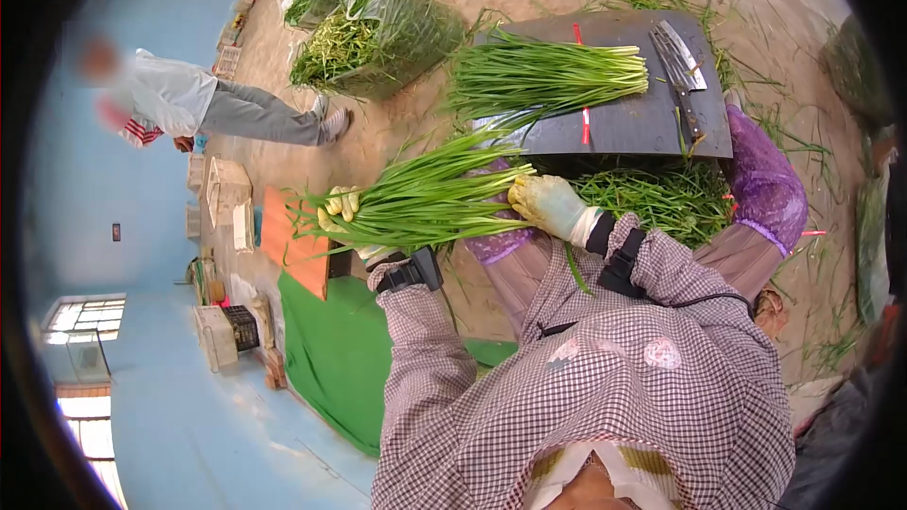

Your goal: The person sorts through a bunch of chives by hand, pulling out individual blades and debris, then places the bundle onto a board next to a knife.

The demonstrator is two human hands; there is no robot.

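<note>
My left hand point(348, 212), in a pale glove, is closed round the leafy end of a loose bunch of long green stalks point(430, 198). At the pale stem end, my right hand point(553, 206), gloved too, pinches the same bunch. The bunch lies sideways above my lap. Just beyond it, a larger bundle of green stalks point(548, 76) rests on a dark board point(614, 137), across red strips point(586, 126). A knife point(682, 76) with a dark handle lies on the board's right side, next to the bundle.
Loose greens point(661, 196) are heaped under the board between my legs. Filled plastic bags point(402, 33) stand at the upper left. Another person point(227, 104) stands at the far left. An orange board point(298, 241), green cloth point(331, 349) and crates point(227, 189) are at the left.
</note>
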